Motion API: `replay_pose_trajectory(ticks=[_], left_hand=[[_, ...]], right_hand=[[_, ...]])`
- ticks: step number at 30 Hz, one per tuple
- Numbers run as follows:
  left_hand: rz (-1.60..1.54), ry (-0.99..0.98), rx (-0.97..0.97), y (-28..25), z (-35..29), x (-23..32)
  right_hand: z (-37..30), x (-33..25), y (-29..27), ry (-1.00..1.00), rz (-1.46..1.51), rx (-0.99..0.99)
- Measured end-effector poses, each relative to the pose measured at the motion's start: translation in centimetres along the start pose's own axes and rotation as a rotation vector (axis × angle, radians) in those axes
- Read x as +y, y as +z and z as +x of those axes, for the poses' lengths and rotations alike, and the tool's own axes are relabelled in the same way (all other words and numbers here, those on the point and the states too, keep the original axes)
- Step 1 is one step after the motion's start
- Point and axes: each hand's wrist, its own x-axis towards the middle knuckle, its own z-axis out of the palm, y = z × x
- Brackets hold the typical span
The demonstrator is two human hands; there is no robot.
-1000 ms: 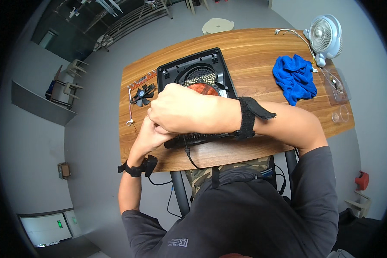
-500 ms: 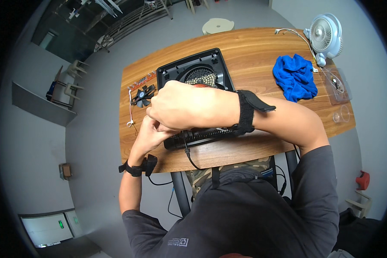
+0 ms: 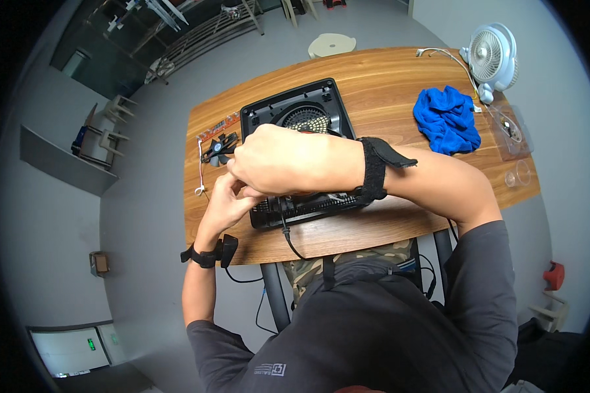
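An opened black plastic appliance housing (image 3: 259,111) lies on the wooden table in front of me, with a round vent grille (image 3: 306,118) inside it. My right hand (image 3: 269,159) reaches across the housing, its fingers curled down over its left part. Just below it, my left hand (image 3: 227,204) has thumb and fingers pinched together near the housing's left edge, close against the right hand. Whatever the fingertips hold is hidden. Beside the hands lies a small black cooling fan (image 3: 219,149). A black power cord (image 3: 286,234) runs from the housing over the near table edge.
A narrow orange circuit board (image 3: 217,128) and a white-plugged wire (image 3: 200,189) lie at the table's left. On the right are a crumpled blue cloth (image 3: 447,121), a white desk fan (image 3: 491,57), a clear plastic tray (image 3: 512,147) and a clear cup (image 3: 522,173).
The view has shifted slightly, so the table sits a little lower in it. Both hands keep nearly the same pose at the housing's left side.
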Motion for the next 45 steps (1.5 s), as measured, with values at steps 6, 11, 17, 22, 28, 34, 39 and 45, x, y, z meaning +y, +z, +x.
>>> replay_pose_trajectory(ticks=[6, 11, 17, 22, 28, 34, 39, 45], left_hand=[[0.223, 0.226, 0.073, 1.1, -0.2, -0.4], [0.149, 0.18, -0.009, 0.0, 0.1, -0.9], [0.059, 0.052, -0.039, -0.2, -0.3, -0.2], [0.204, 0.283, 0.089, 0.7, 0.0, -1.2], [0.096, 0.2, 0.009, -0.1, 0.0, -1.8], [0.089, 0.107, -0.027, 0.0, -0.6, -0.3], [0.176, 0.21, 0.069, 0.5, -0.9, -0.6], [0.072, 0.111, -0.005, 0.2, -0.2, -0.2]], right_hand=[[1.0, -1.7, 0.2, 0.088, -0.164, -0.102], [0.0, -0.7, -0.5, -0.003, -0.075, -0.039], [1.0, -0.4, -0.9, 0.058, -0.016, -0.143], [1.0, -2.0, -0.2, 0.049, -0.101, -0.03], [-0.1, -0.9, -0.7, -0.009, 0.056, 0.01], [1.3, -1.8, -0.1, 0.064, -0.071, -0.057], [1.2, -2.0, 0.0, 0.035, -0.115, -0.054], [0.4, -1.1, -0.4, -0.002, -0.07, -0.039]])
